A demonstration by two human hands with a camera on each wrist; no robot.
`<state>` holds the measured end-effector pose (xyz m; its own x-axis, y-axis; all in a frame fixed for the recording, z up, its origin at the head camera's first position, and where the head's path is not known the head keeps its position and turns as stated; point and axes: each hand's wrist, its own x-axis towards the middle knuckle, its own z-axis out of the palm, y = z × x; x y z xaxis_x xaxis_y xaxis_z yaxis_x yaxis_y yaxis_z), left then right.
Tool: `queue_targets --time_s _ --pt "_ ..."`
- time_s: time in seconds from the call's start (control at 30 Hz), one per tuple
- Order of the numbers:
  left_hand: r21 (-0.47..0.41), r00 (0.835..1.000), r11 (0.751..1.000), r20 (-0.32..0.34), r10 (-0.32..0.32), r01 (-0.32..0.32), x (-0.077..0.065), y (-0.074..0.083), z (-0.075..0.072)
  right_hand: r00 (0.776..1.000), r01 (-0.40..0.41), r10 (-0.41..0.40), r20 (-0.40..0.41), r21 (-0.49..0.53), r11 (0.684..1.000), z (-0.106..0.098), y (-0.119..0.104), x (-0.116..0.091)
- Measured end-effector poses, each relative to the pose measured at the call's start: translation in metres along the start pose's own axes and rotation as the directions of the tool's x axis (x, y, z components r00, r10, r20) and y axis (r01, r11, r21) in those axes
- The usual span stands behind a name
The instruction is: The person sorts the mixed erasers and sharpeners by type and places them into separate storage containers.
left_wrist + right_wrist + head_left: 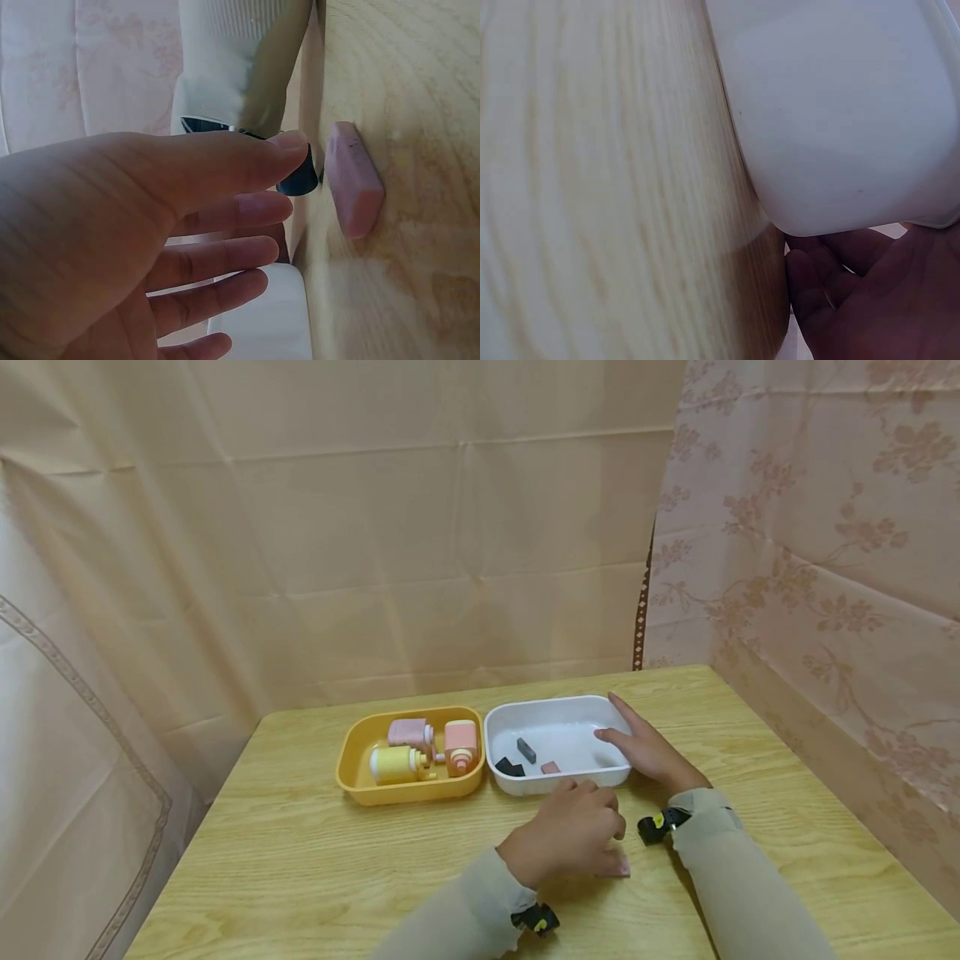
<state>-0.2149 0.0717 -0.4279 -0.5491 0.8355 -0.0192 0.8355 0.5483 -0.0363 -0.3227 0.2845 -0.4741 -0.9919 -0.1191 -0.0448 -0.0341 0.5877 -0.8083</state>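
Observation:
A pink slant-ended eraser [354,184] with dark smudges lies flat on the table. Over it hovers my left hand [572,831], its fingers loosely bent and apart from the eraser in the left wrist view. From the head, this hand hides part of the eraser. My right hand [651,750] holds the right end of a white plastic bin [555,786], thumb over the rim and fingers along the outside. Inside that bin lie a grey block [527,750], black pieces [510,767] and a small pink piece [551,767].
Left of the white bin, close against it, stands a yellow bin [420,794]. It holds a yellow bottle [396,763], a lilac bottle [407,731] and a peach bottle [460,739]. Curtains [450,527] hang behind the wooden table [315,877] and on both sides.

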Motion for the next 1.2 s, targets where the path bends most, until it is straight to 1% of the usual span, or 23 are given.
queue_targets --time_s 0.2,0.3,0.43,0.7,1.03,1.2 --pt "0.02 1.0 1.0 0.025 -0.011 0.011 0.002 0.002 0.003 1.0 -0.011 0.011 0.0 0.001 1.0 0.0 0.001 0.001" --pt "0.012 0.999 1.0 0.042 -0.012 0.012 0.002 0.003 0.005 1.0 -0.016 0.016 0.001 0.001 1.0 0.0 0.001 0.0" --pt "-0.001 0.999 1.0 0.048 0.002 -0.002 0.003 0.003 0.008 1.0 -0.01 0.01 -0.001 -0.003 1.0 0.0 0.001 0.001" --pt "-0.012 0.999 1.0 0.052 0.005 -0.004 0.002 0.004 0.01 1.0 -0.011 0.011 0.0 -0.003 1.0 0.0 -0.001 -0.001" --pt "0.03 0.999 1.0 0.034 0.0 -0.001 0.002 0.007 0.012 1.0 -0.015 0.015 -0.001 0.003 1.0 0.0 -0.001 -0.001" --pt "0.044 0.999 0.999 0.032 -0.001 0.0 0.002 0.007 0.013 1.0 -0.002 0.002 -0.004 -0.008 1.0 0.0 -0.001 -0.001"
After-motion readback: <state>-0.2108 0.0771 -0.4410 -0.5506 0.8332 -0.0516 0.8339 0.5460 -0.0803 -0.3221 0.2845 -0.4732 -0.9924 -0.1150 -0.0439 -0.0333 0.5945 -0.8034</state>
